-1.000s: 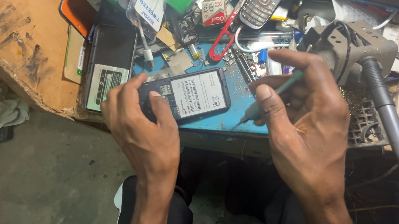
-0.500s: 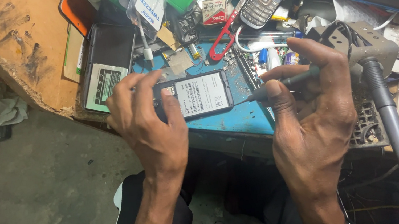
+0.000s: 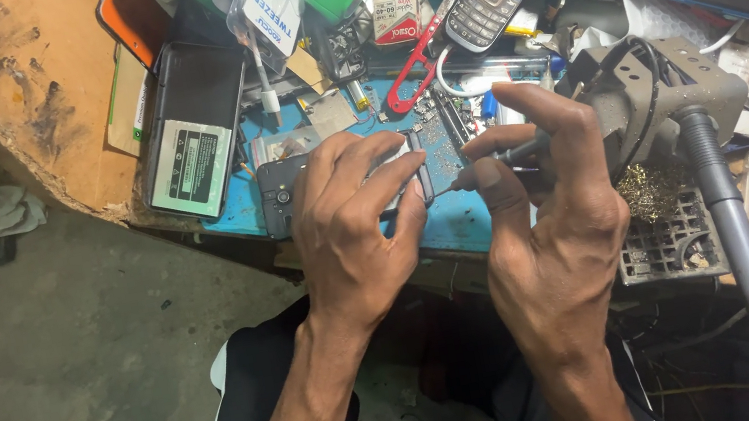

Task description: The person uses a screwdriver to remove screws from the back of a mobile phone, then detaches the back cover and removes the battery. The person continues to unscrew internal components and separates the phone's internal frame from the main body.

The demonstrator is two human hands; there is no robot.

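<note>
under the left hand point(image 3: 360, 233) lies a dark phone point(image 3: 291, 194) on the blue mat, pinned by clasping fingers. right hand point(image 3: 550, 232) pinches a slim tool point(image 3: 499, 164) at its edge; a slip could gouge it, loose screws scattering nearby.

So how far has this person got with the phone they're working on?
The dark phone lies back-up on the blue mat, its rear cover seemingly off. The left hand pins it down while the right hand holds a thin tool at its edge. Nothing looks reassembled yet; small loose parts lie beside it.
</note>
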